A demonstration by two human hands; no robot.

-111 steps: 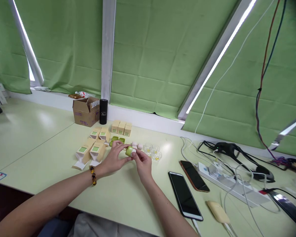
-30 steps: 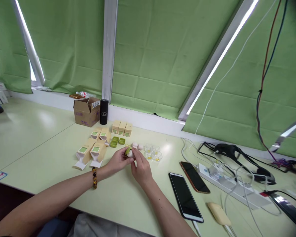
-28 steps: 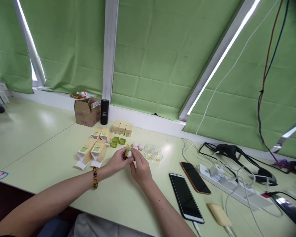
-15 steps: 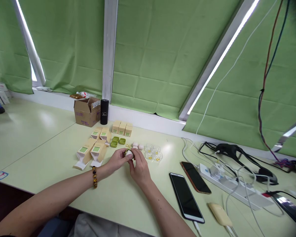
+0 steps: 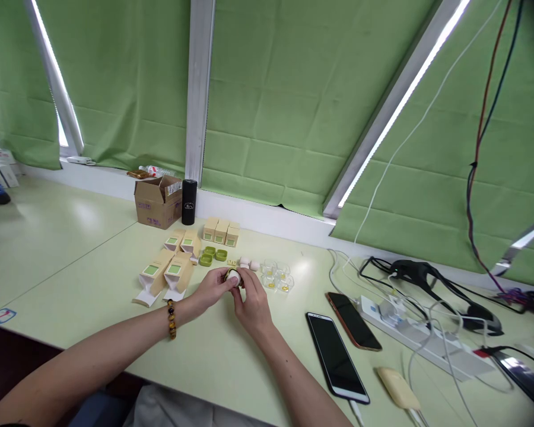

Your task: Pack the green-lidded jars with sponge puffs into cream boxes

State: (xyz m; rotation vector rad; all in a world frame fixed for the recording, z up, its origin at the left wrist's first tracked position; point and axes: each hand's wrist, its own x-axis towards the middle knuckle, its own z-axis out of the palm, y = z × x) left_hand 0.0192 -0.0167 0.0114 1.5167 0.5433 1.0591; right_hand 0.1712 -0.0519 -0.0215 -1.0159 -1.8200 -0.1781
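Note:
A small green cup with a round white piece in it [image 5: 233,277] is held up over the table, partly covered by fingers. My left hand [image 5: 214,287] grips it from the left, thumb laid across the front. From the right, my right hand [image 5: 252,302] pinches the same piece with its fingers. Just beyond my hands sit several green cups [image 5: 206,260], a few tiny yellowish pieces [image 5: 231,262] and some pale pink round pieces [image 5: 254,265]. Clear plastic cups [image 5: 270,283] with yellow bits inside stand to the right of them.
Open kraft boxes [image 5: 178,274] lie left of my hands, with closed small boxes [image 5: 221,232] behind. A cardboard carton [image 5: 158,203] and a black cylinder [image 5: 189,202] stand at the back. Two phones [image 5: 337,356], a power strip [image 5: 409,332] and tangled cables occupy the right side.
Both hands keep their hold at nearly the same spot. The white face of the held piece shows slightly differently; the camera view has shifted a little.

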